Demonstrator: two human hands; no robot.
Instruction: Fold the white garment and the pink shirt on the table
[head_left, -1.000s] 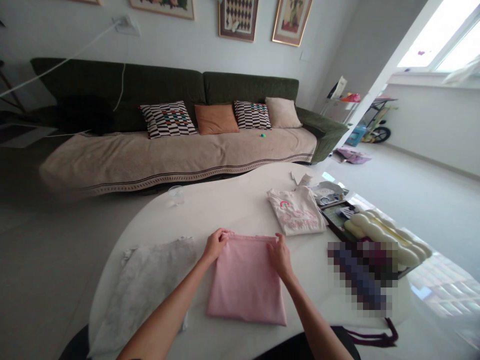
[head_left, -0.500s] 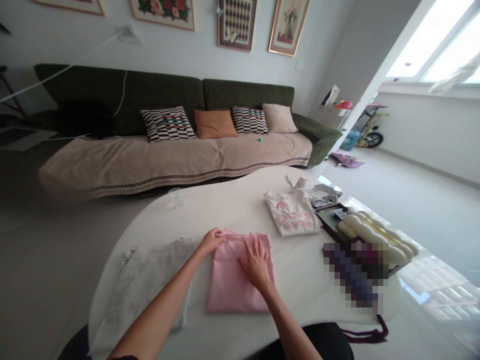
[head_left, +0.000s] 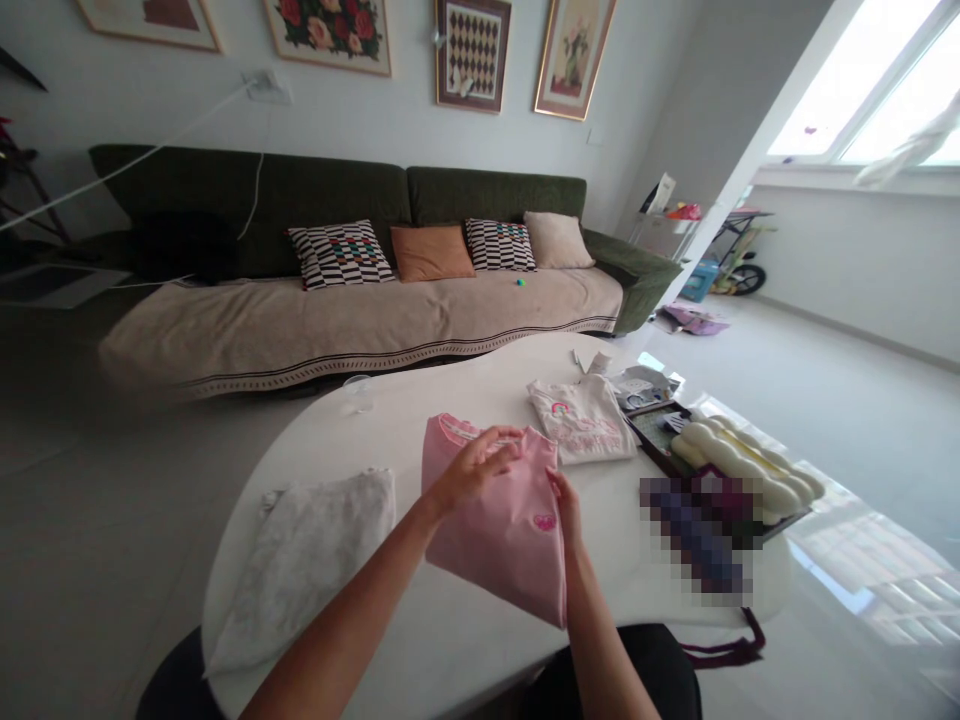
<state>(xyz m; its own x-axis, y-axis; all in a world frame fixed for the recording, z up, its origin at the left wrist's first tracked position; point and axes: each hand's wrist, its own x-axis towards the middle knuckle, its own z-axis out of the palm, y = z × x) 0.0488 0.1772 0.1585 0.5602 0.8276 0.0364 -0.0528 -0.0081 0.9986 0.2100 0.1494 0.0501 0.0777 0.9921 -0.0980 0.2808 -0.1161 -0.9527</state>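
Note:
A folded pink shirt (head_left: 491,540) is raised at a tilt over the table, its neckline toward the sofa and a small bright pink patch on its front. My right hand (head_left: 568,508) grips its right edge, thumb in front and the other fingers mostly hidden behind. Across the upper part of the shirt lies my left hand (head_left: 476,468), fingers stretched and apart. Left of the shirt, a grey-white garment (head_left: 322,550) is spread on the table. Beyond my right hand rests a folded white shirt (head_left: 583,420) with a rainbow and pink lettering.
The white table (head_left: 405,395) has a curved edge. On its right side stands a dark tray (head_left: 652,450) with a pale yellow puffy item (head_left: 742,465), beside a blurred-out patch. A clear cup (head_left: 358,390) is near the far edge. Behind is a green sofa (head_left: 495,195).
The pink shirt has come up off the table and been turned, now showing its neckline and patch. My right hand has moved to its right edge; my left hand has moved onto its front.

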